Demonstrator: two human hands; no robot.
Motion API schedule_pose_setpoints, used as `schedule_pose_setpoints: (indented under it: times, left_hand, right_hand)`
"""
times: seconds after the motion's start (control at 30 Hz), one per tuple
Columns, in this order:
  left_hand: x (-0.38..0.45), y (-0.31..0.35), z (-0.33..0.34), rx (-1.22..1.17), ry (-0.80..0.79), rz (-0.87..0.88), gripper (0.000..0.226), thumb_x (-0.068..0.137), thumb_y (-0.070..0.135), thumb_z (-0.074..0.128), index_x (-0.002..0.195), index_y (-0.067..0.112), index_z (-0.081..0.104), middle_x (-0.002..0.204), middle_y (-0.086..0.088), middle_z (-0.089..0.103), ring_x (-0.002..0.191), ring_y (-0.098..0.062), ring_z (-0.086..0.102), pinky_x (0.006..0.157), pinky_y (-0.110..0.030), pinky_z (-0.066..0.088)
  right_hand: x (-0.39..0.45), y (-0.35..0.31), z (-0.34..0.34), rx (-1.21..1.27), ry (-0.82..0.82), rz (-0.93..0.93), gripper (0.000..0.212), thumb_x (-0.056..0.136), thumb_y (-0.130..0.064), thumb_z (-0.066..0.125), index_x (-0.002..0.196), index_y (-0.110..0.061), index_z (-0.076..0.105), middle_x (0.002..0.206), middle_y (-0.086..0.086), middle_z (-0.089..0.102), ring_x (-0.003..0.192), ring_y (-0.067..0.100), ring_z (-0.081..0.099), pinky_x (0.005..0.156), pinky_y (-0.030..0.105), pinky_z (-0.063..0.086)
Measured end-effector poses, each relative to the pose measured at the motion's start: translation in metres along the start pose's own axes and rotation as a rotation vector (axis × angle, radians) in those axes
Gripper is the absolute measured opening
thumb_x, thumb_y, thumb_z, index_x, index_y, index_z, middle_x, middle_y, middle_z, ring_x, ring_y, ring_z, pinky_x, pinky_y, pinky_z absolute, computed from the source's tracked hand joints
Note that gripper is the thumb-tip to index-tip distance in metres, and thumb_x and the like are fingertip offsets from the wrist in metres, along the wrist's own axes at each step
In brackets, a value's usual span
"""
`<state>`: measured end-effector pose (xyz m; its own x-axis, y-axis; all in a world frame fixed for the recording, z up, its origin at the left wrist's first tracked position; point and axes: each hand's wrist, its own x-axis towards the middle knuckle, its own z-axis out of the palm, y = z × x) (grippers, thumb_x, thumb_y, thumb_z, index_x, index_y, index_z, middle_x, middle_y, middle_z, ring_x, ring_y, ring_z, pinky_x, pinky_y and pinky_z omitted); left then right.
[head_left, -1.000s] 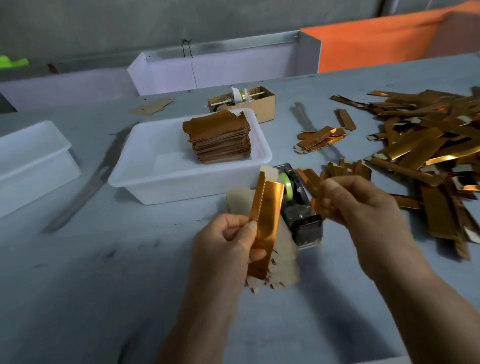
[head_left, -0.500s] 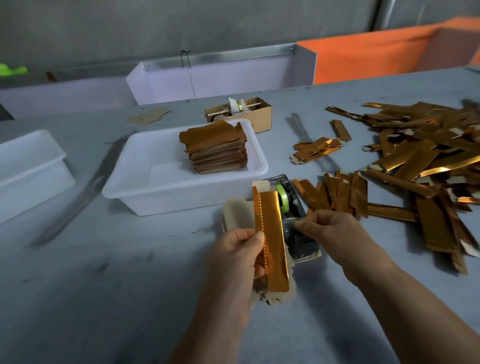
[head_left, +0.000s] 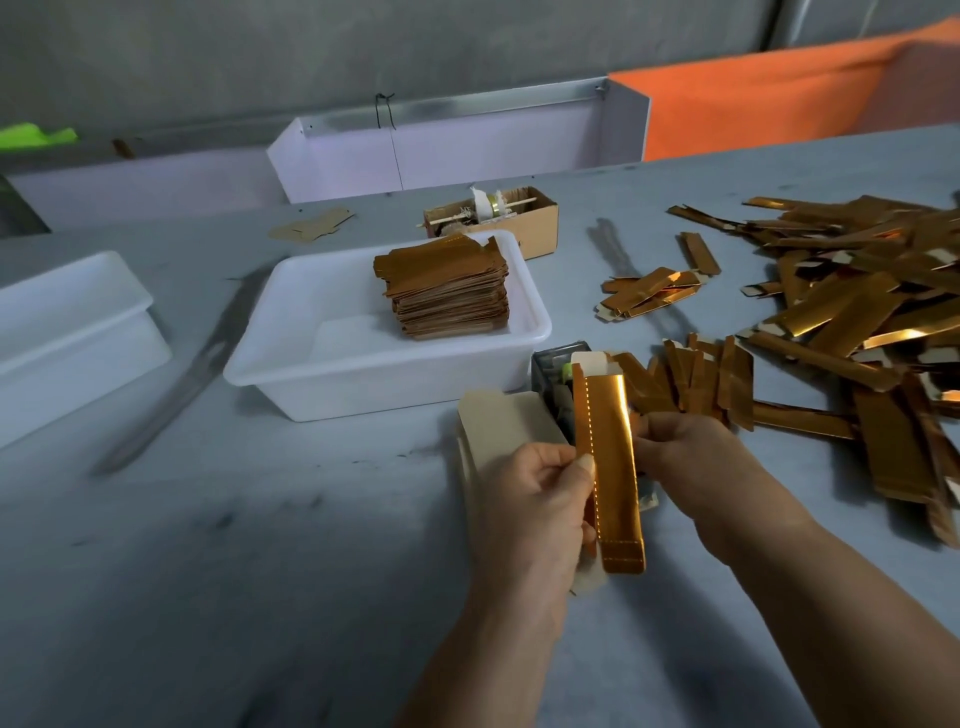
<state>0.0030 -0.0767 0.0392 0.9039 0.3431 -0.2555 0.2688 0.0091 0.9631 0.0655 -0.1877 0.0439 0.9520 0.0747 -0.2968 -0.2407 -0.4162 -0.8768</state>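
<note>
Gold foil box (head_left: 610, 457), dotted seam; white tub (head_left: 363, 379); grey table (head_left: 260, 571).

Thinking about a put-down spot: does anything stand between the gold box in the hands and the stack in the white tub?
Yes: the tape dispenser sits just behind the gold box, at the near right corner of the white tub, whose near wall rises before the stack.

Dim, soft overhead light — glare on gold strips (head_left: 852, 312), edges warped.

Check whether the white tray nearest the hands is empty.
No: a stack of flat gold sheets sits inside the white tray, toward its right side.
</note>
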Motion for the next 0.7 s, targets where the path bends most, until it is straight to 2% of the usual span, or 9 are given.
schedule_pose_setpoints:
  times: [0.07, 0.13, 0.2, 0.3, 0.4, 0.5, 0.57, 0.7]
  left_hand:
    - [-0.001, -0.001, 0.001, 0.005, -0.003, 0.002, 0.011, 0.094, 0.028, 0.058, 0.094, 0.02, 0.065, 0.061, 0.009, 0.063, 0.045, 0.002, 0.054, 0.048, -0.01, 0.044]
    - [0.0, -0.001, 0.001, 0.001, -0.004, -0.001, 0.012, 0.094, 0.029, 0.058, 0.094, 0.02, 0.065, 0.061, 0.009, 0.063, 0.044, 0.003, 0.054, 0.047, -0.009, 0.043]
    - [0.0, -0.002, 0.001, -0.004, 0.001, -0.005, 0.012, 0.094, 0.03, 0.058, 0.094, 0.02, 0.065, 0.064, 0.008, 0.064, 0.045, 0.003, 0.054, 0.048, -0.009, 0.043]
    - [0.002, -0.003, 0.001, -0.019, -0.001, -0.018, 0.012, 0.094, 0.029, 0.059, 0.094, 0.02, 0.066, 0.062, 0.008, 0.064, 0.045, 0.003, 0.055, 0.048, -0.009, 0.043]
    - [0.002, -0.003, 0.001, -0.025, 0.008, -0.012, 0.01, 0.093, 0.028, 0.06, 0.091, 0.021, 0.066, 0.057, 0.011, 0.062, 0.044, 0.003, 0.054, 0.048, -0.009, 0.043]
    - [0.004, -0.004, 0.002, -0.009, 0.016, 0.008, 0.009, 0.093, 0.027, 0.06, 0.093, 0.021, 0.067, 0.063, 0.01, 0.063, 0.045, 0.002, 0.054, 0.048, -0.011, 0.042]
    - [0.004, -0.005, 0.001, -0.005, 0.007, 0.031, 0.012, 0.092, 0.027, 0.061, 0.096, 0.018, 0.067, 0.067, 0.01, 0.063, 0.046, -0.001, 0.054, 0.049, -0.013, 0.041]
    - [0.005, -0.005, 0.0, -0.015, -0.012, 0.073, 0.017, 0.092, 0.026, 0.062, 0.101, 0.013, 0.067, 0.069, 0.008, 0.061, 0.047, -0.004, 0.052, 0.049, -0.013, 0.039]
  right_hand:
    - [-0.002, 0.003, -0.001, 0.175, -0.038, 0.036, 0.022, 0.094, -0.015, 0.05, 0.078, -0.01, 0.065, 0.074, 0.007, 0.067, 0.069, 0.017, 0.064, 0.057, 0.023, 0.041]
    - [-0.006, 0.005, -0.005, 0.378, -0.084, 0.054, 0.021, 0.094, -0.015, 0.051, 0.082, -0.009, 0.067, 0.072, 0.004, 0.071, 0.065, 0.012, 0.068, 0.057, 0.02, 0.044]
    - [-0.009, 0.006, -0.009, 0.455, -0.098, 0.035, 0.019, 0.092, -0.018, 0.052, 0.086, -0.009, 0.068, 0.076, 0.001, 0.073, 0.067, 0.005, 0.068, 0.06, 0.017, 0.045]
    - [-0.013, 0.012, -0.007, 0.274, -0.025, -0.033, 0.018, 0.089, -0.018, 0.056, 0.08, -0.008, 0.067, 0.09, 0.008, 0.07, 0.076, 0.007, 0.067, 0.068, 0.02, 0.044]
    - [-0.015, 0.016, -0.001, 0.029, 0.153, -0.106, 0.018, 0.087, -0.02, 0.06, 0.071, -0.014, 0.064, 0.115, 0.001, 0.059, 0.103, 0.01, 0.053, 0.084, 0.028, 0.042]
    - [-0.018, 0.017, 0.005, -0.141, 0.28, -0.22, 0.018, 0.086, -0.022, 0.063, 0.069, -0.019, 0.061, 0.127, -0.007, 0.048, 0.093, -0.002, 0.04, 0.065, 0.006, 0.031]
    - [-0.019, 0.021, 0.009, -0.189, 0.307, -0.261, 0.019, 0.086, -0.022, 0.064, 0.068, -0.02, 0.059, 0.128, -0.007, 0.047, 0.087, -0.003, 0.04, 0.059, 0.005, 0.029]
    - [-0.02, 0.029, 0.011, -0.184, 0.312, -0.274, 0.023, 0.086, -0.021, 0.064, 0.065, -0.025, 0.057, 0.128, -0.004, 0.049, 0.098, 0.003, 0.045, 0.068, 0.008, 0.032]
